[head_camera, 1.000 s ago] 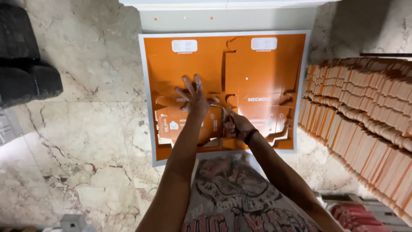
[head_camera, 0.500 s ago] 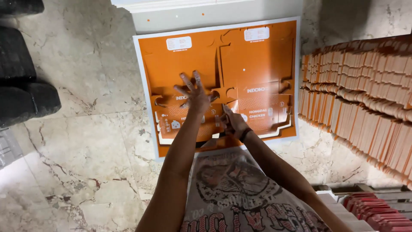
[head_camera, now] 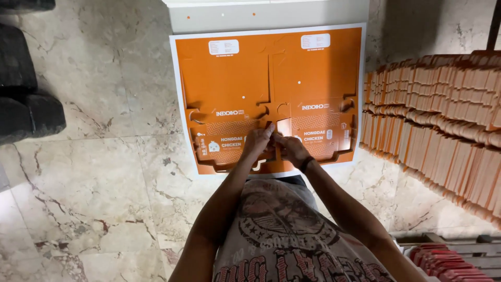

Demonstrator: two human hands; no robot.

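Left hand (head_camera: 257,142): fingers curled, pinching the orange die-cut sheet (head_camera: 235,83) at its centre.
Right hand (head_camera: 292,149): pinching the same spot.
Hidden: fingertips overlap, exact grip unclear.

Pale veined marble floor (head_camera: 104,172): bears flat orange die-cut cardboard sheet (head_camera: 235,83), rows of stacked orange carton blanks (head_camera: 438,120), dark bundles (head_camera: 26,104).

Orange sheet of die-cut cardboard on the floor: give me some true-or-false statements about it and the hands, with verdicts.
1. Both hands meet at the middle of the orange sheet. True: the left hand and right hand touch it side by side.
2. The sheet lies on a wooden table. False: it lies on a marble floor.
3. A stack of orange blanks lies to the right. True.
4. The left hand's fingers are spread flat. False: they are curled, pinching at the cardboard.
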